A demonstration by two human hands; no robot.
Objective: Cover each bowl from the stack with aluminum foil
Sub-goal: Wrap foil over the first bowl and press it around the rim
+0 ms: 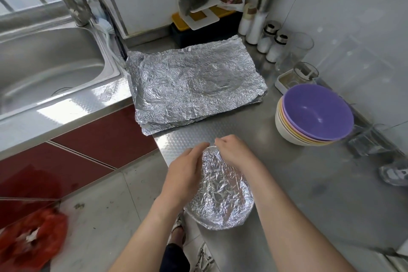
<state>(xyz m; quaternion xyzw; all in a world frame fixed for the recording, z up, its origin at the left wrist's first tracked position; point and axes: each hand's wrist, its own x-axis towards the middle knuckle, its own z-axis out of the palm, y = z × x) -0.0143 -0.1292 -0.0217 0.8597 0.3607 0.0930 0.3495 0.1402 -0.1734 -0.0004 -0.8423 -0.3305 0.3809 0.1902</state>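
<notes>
A bowl wrapped in crinkled aluminum foil [220, 194] sits at the near edge of the steel counter. My left hand [185, 172] curls over its left rim and presses the foil down. My right hand [234, 150] grips the foil at the far rim, fingers bent over the edge. A pile of flat foil sheets [194, 86] lies further back on the counter. At the right stands a stack of bowls [313, 117], a purple one on top, with pink, yellow and white ones under it.
A steel sink [44, 66] with a tap is at the left. Salt shakers and bottles [265, 28], drinking glasses [302, 51] and a small white dish line the back right wall. A white rack and a dark box stand behind the foil. A red bag [31, 240] lies on the floor.
</notes>
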